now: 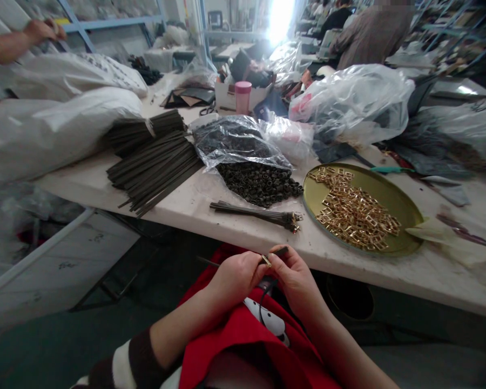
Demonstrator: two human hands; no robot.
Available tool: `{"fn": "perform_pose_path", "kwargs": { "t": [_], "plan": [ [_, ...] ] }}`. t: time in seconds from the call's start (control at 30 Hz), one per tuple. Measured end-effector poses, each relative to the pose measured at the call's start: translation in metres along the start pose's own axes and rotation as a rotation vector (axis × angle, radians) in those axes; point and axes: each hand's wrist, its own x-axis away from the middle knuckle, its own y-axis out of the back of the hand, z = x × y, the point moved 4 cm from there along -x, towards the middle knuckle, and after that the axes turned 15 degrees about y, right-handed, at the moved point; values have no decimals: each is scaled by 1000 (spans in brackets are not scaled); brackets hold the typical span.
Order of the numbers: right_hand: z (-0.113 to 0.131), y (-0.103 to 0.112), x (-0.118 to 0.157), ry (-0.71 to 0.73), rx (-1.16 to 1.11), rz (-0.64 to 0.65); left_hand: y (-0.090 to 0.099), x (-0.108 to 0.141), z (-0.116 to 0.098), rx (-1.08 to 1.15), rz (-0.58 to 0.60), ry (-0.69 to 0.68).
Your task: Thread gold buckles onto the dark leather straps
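Over my lap, just off the table's front edge, my left hand point(241, 275) and my right hand point(294, 275) meet with fingers pinched. Between them is a small gold buckle point(266, 261). A dark strap point(281, 252) shows at my right fingertips, and a thin dark strip point(207, 261) sticks out to the left behind my left hand. On the table lie a small bundle of strips with gold buckles point(255, 212), a large fan of dark strips point(157, 165), a heap of small black loops point(263, 183) and a gold tray point(409, 208) holding many gold buckles point(356, 213).
White sacks point(60, 129) lie at the left, near another person's hand point(42, 32). Clear plastic bags point(356, 100), a pink-lidded jar point(243, 97) and a carton point(224, 96) stand behind. A person point(375, 32) is at the back right. The table's front edge point(348, 270) runs past my hands.
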Motion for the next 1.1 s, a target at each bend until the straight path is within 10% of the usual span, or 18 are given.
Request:
{"fn": "perform_pose_path", "kwargs": {
  "t": [0.87,1.1],
  "plan": [
    [25,11,-1,600,716,65,-7,-17,-7,13,122,50],
    [37,15,0,468,482,239,6,-12,-6,317,275,132]
  ]
}}
